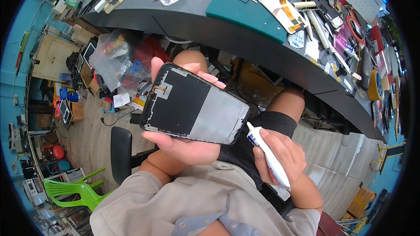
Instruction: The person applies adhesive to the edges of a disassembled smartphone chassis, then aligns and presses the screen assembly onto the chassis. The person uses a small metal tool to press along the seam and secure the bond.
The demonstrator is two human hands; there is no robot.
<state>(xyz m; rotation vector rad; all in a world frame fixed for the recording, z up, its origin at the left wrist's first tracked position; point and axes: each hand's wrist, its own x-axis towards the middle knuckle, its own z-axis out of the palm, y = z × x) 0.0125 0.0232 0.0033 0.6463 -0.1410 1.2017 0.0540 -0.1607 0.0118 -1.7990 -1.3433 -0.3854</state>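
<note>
My left hand (pixel 192 150) is closed around a phone (pixel 173 105), its thumb along the near edge and its fingers over the far edge. The phone's inner side faces up: one part is matte black, the other silver-grey, inside a thin black rim with whitish residue along it. A small gold-coloured contact (pixel 161 88) shows near its left end. In my right hand (pixel 282 155) is a white glue tube (pixel 271 159) with dark print and a narrow nozzle. The nozzle tip points up and left, close to the phone's right corner; whether it touches cannot be made out.
A grey workbench (pixel 183 19) curves across the far side, bearing a green mat (pixel 238 11), a white panel (pixel 271 2) and many tools and parts. Bubble wrap (pixel 116 57) lies beneath on the left. A green plastic chair (pixel 70 192) and a black armrest (pixel 121 155) stand at the left.
</note>
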